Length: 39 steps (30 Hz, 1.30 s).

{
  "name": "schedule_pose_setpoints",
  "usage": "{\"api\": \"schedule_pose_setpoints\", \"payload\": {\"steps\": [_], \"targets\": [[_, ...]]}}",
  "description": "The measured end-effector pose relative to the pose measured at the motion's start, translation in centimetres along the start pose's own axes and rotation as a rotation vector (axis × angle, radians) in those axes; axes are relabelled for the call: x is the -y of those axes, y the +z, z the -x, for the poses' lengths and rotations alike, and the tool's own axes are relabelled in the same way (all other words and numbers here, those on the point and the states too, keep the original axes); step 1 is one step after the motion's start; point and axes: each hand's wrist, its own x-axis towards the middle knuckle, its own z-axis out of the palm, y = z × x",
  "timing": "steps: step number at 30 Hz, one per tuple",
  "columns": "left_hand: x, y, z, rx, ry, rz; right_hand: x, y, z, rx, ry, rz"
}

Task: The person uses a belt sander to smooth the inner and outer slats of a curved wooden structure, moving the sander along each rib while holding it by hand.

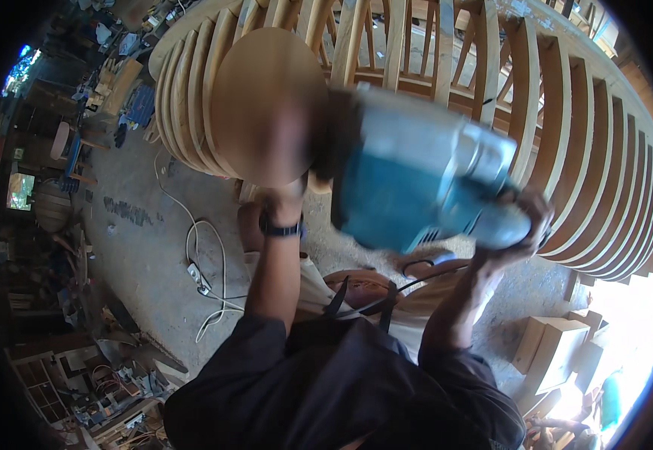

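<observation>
A bulky power tool [409, 172] with a teal body and grey metal housing is held sideways in front of me, partly smeared by motion. My right hand [529, 221] is wrapped round the handle at its right end. My left hand [285, 150], with a dark band on the wrist, is at the tool's left end. A blurred round patch covers its fingers, so their grip does not show. Just beyond the tool stands a large curved wooden frame [525, 97] made of several upright slats. Whether the tool touches it, I cannot tell.
A pale cord [221, 240] with a socket block [197, 277] lies looped on the concrete floor at left. Clutter [109, 382] piles up along the left side. Light wooden blocks [552, 352] are stacked at lower right. A dark cable [416, 283] crosses my lap.
</observation>
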Motion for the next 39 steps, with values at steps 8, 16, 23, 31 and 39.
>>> {"api": "schedule_pose_setpoints", "payload": {"steps": [8,16,23,31,39], "targets": [[-0.6,5.8,-7.8,-0.094,-0.019,0.044,-0.6,2.7,-5.4,0.032,0.187,0.038],[1.6,0.2,6.0,-0.227,0.163,0.024,-1.9,-2.7,4.6,0.106,0.008,-0.130],[2.5,-1.6,9.9,-0.143,0.156,0.117,-1.8,-2.7,6.2,0.047,-0.005,-0.047],[1.4,5.1,-7.9,-0.132,0.200,-0.200,-1.7,2.8,-8.7,0.193,0.107,0.201],[2.7,4.3,-15.1,-0.216,0.075,-0.010,0.0,7.5,-12.6,0.332,0.092,0.162]]}}
